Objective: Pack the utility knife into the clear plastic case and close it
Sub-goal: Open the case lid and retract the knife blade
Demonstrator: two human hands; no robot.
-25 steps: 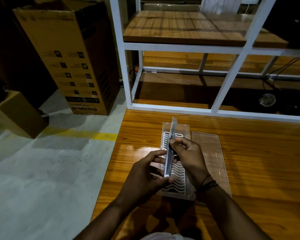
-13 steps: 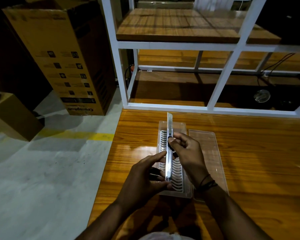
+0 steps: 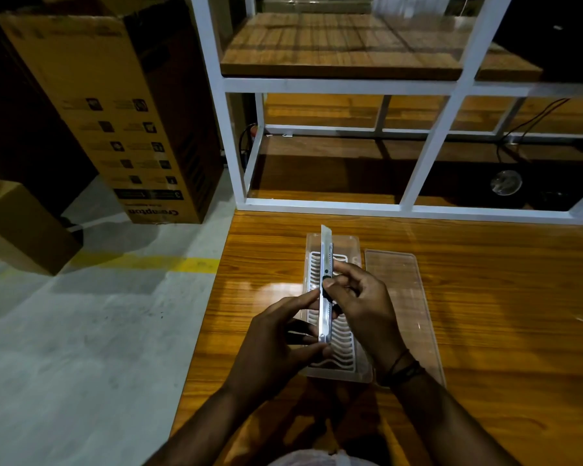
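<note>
Nearest, the left hand pinches the lower end of the utility knife between thumb and fingers. The right hand grips the knife's middle, thumb on the black slider, fingers curled around the body. The knife is held above the clear plastic case, whose ribbed tray lies open on the desk; its blade appears extended past the tray's far end. The flat lid lies just beside the tray on the right. Packing is not yet done: judging from this, the blade needs retracting, then the knife lowered lengthwise into the tray before the lid goes on.
</note>
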